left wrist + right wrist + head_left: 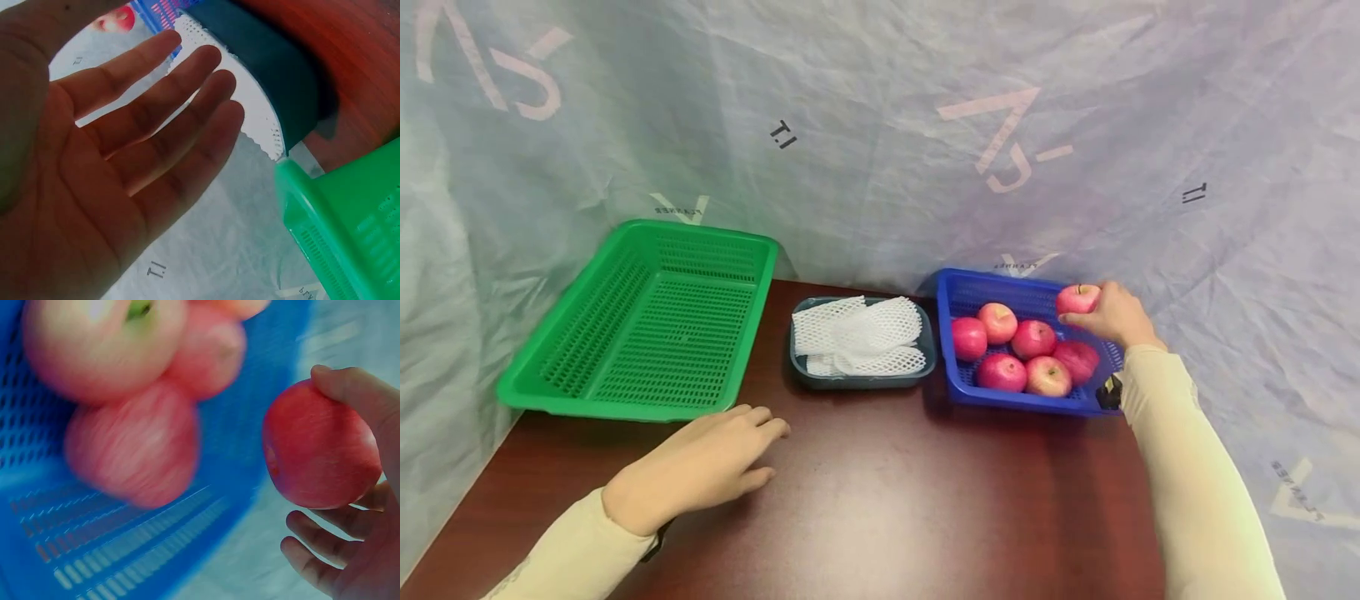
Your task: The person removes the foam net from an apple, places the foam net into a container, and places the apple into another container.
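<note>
My right hand (1117,315) grips a red apple (1077,301) above the far right part of a blue basket (1022,403). Thumb and fingers wrap that apple in the right wrist view, where the held apple (322,447) is apart from the others. Several more apples (1002,372) lie inside the blue basket. Over the table by the near corner of a green basket (625,410), my left hand (700,462) holds nothing. In the left wrist view its palm and loosely extended fingers (187,125) show.
Between the baskets stands a dark tray (857,382) with white foam net sleeves (857,333) in it. The green basket holds nothing visible. A grey printed cloth (865,167) hangs behind the brown table (880,500).
</note>
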The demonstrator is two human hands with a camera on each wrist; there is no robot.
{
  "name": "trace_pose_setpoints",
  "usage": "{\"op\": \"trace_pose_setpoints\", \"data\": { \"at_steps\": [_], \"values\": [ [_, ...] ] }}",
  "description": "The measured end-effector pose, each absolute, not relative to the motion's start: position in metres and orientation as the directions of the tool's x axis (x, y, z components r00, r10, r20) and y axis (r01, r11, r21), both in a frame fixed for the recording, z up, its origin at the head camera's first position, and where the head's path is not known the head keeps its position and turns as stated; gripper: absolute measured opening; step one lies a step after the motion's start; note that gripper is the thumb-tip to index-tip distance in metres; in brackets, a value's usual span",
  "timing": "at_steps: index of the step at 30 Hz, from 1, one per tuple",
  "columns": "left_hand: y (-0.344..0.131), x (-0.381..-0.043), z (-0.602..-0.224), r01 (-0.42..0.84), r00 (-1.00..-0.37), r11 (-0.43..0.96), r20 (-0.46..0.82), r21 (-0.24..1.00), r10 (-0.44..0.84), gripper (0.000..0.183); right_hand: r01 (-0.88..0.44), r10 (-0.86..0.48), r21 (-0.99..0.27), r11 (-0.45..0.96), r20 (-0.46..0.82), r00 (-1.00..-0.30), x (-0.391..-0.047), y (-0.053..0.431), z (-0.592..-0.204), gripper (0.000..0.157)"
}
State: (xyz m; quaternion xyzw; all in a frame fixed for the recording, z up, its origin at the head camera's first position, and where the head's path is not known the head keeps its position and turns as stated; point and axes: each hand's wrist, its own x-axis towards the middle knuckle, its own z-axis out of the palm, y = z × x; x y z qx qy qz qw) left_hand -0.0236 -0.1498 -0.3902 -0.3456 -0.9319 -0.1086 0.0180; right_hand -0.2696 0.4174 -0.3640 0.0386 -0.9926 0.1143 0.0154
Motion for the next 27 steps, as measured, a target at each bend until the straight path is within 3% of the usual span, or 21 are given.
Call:
{"op": "trace_pose_setpoints", "data": {
  "at_steps": [5, 11, 13, 20, 27],
  "values": [
    [-0.149, -0.02, -0.388, 0.638, -0.765, 0.733, 0.086, 0.235, 0.638, 0.035, 0.047, 0.014, -0.173, 0.984, -0.186, -0.982, -0.274, 0.45, -0.381, 0.086],
    [-0.154, -0.021, -0.39, 0.638, -0.763, 0.726, 0.081, 0.256, 0.642, 0.034, 0.054, 0.019, -0.148, 0.988, -0.225, -0.974, -0.265, 0.463, -0.387, 0.051],
    [-0.154, -0.023, -0.389, 0.646, -0.757, 0.721, 0.09, 0.251, 0.647, 0.034, 0.055, 0.021, -0.153, 0.987, -0.216, -0.976, -0.264, 0.463, -0.386, 0.046],
    [-0.155, -0.032, -0.382, 0.649, -0.757, 0.72, 0.117, 0.244, 0.643, 0.032, -0.071, -0.072, -0.222, 0.972, 0.004, -0.997, -0.24, 0.435, -0.369, 0.032],
    [-0.159, -0.035, -0.382, 0.638, -0.768, 0.726, 0.138, 0.256, 0.626, 0.033, -0.264, -0.197, -0.184, 0.947, 0.319, -0.927, -0.146, 0.357, -0.355, 0.02]
  ]
}}
